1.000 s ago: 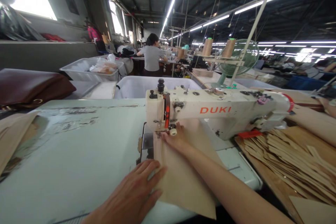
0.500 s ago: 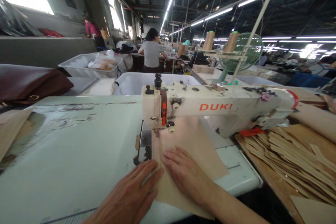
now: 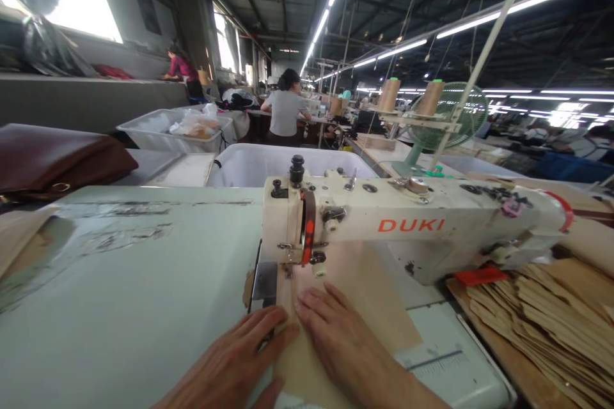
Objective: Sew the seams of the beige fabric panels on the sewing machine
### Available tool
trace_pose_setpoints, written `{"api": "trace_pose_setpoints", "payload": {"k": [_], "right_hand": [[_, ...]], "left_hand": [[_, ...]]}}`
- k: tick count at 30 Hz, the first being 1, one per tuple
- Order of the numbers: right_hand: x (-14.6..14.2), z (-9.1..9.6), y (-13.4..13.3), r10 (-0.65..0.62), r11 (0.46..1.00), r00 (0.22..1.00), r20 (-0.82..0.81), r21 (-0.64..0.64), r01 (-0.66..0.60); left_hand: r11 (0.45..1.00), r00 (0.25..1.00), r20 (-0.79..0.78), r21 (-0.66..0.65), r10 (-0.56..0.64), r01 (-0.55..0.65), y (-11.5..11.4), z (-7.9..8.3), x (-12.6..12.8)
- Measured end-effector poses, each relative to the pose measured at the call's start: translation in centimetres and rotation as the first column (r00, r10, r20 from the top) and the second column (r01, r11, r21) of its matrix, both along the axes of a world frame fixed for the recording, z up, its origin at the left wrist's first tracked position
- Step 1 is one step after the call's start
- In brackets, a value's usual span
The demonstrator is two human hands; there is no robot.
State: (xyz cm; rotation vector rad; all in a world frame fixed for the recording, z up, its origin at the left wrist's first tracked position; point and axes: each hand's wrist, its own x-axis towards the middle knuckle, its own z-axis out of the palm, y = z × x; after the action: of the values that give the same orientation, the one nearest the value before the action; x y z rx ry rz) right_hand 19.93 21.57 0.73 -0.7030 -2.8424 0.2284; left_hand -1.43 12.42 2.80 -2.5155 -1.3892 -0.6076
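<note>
A beige fabric piece (image 3: 384,307) lies under the head of a white sewing machine (image 3: 355,223) marked DUKI. Its left edge, with a folded strip, runs beneath the presser foot (image 3: 288,271). My right hand (image 3: 336,332) rests flat on the fabric just in front of the foot, fingers stretched forward. Beside it, my left hand (image 3: 244,345) lies along the fabric's left edge with its fingers extended, thumb near my right fingertips. Neither hand grips the fabric; both press on it from above. The near end of the piece is partly hidden by my hands.
Stacked beige strips (image 3: 542,313) lie on a board at right. A brown bag (image 3: 62,156) sits at left, and white bins (image 3: 288,160) stand behind the pale green table (image 3: 144,281). Thread cones (image 3: 388,94) and a fan (image 3: 451,118) rise behind the machine. Co-workers sit farther off.
The view has shifted, so the machine appears lower and larger. My hands have edged slightly closer to the presser foot, still flat on the fabric.
</note>
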Motion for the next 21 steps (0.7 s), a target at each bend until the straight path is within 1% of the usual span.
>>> {"api": "trace_pose_setpoints", "payload": {"k": [4, 8, 10, 13, 16, 18, 21], "right_hand": [[-0.2, 0.1, 1.0, 0.001, 1.000, 1.000, -0.017, 0.021, -0.001], [-0.6, 0.0, 2.0, -0.007, 0.999, 0.999, -0.032, 0.036, 0.008], [-0.9, -0.1, 2.4, -0.025, 0.999, 0.999, -0.038, 0.043, 0.027], [-1.3, 0.0, 2.8, -0.034, 0.997, 0.998, -0.045, 0.068, 0.037], [-1.4, 0.0, 2.8, -0.030, 0.996, 0.997, -0.070, 0.080, 0.036], [-1.3, -0.2, 2.7, -0.027, 0.996, 0.994, -0.103, 0.080, 0.035], [-1.2, -0.7, 2.5, -0.011, 0.995, 0.988, -0.152, 0.099, 0.026]], "left_hand": [[1.000, 1.000, -0.018, 0.019, -0.013, 0.013, 0.7, -0.1, -0.4], [0.999, 0.999, -0.036, 0.023, 0.024, -0.023, 1.3, -1.0, -1.1], [1.000, 0.999, -0.037, -0.016, 0.026, -0.027, 1.7, -1.4, -1.4], [0.993, 0.999, -0.041, -0.112, 0.019, -0.024, 2.2, -1.7, -1.6], [0.981, 0.998, -0.037, -0.188, 0.047, -0.053, 2.2, -1.9, -1.7], [0.974, 0.998, -0.026, -0.218, 0.063, -0.067, 1.9, -2.1, -1.7], [0.973, 0.998, -0.005, -0.225, 0.057, -0.056, 1.5, -2.3, -1.6]]}}
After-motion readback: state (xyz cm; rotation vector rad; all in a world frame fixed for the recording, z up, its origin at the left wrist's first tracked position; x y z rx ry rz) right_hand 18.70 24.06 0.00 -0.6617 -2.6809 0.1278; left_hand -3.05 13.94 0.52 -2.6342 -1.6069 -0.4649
